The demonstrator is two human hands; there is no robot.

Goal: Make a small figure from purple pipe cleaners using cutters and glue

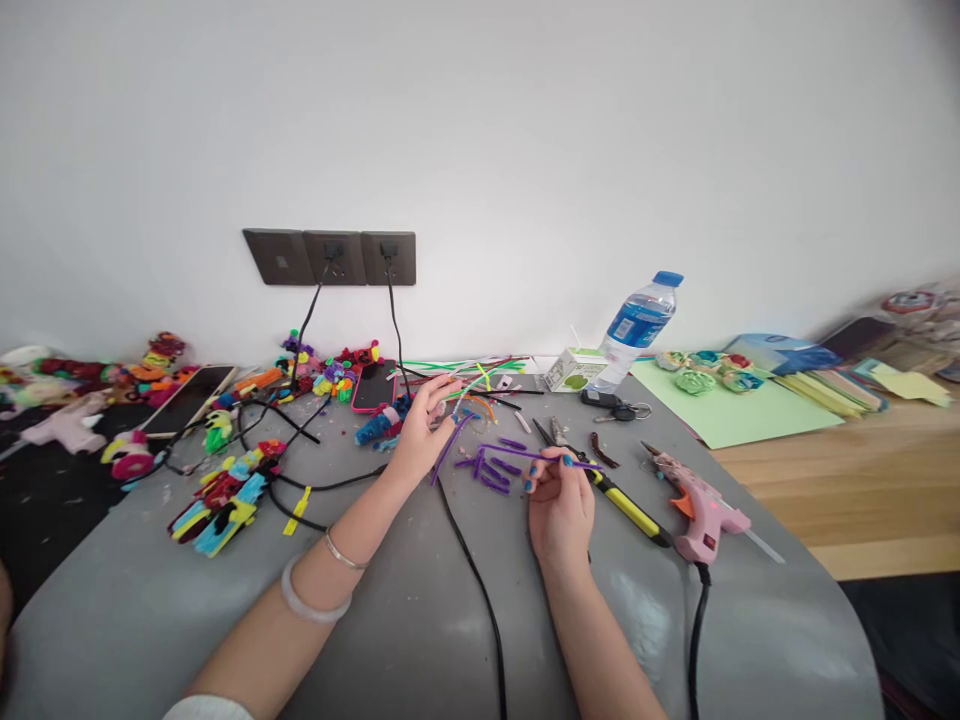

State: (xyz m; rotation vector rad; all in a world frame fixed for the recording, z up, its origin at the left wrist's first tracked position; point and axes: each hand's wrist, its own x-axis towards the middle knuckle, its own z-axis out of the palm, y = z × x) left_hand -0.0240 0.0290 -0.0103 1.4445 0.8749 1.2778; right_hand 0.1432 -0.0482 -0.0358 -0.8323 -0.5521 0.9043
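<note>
Grey counter (pixel 420 630) beneath, the left hand (pixel 420 432) is stretched forward, its grip unclear, while the right hand (pixel 562 505) pinches a purple pipe cleaner (pixel 517 453) near short purple pieces (pixel 505 467). It is probably light, soft and easily bent, best held gently towards one end.

Bright, soft light falls evenly across the white wall (pixel 525 150), its source out of view, dimming toward the upper right corner. Pale glare spreads on the near right of the table (pixel 765 640). The purple pipe cleaner (pixel 525 455) is fairly sharp, while clutter (pixel 915 325) at the right edge smears and wide-angle distortion stretches the sides.
</note>
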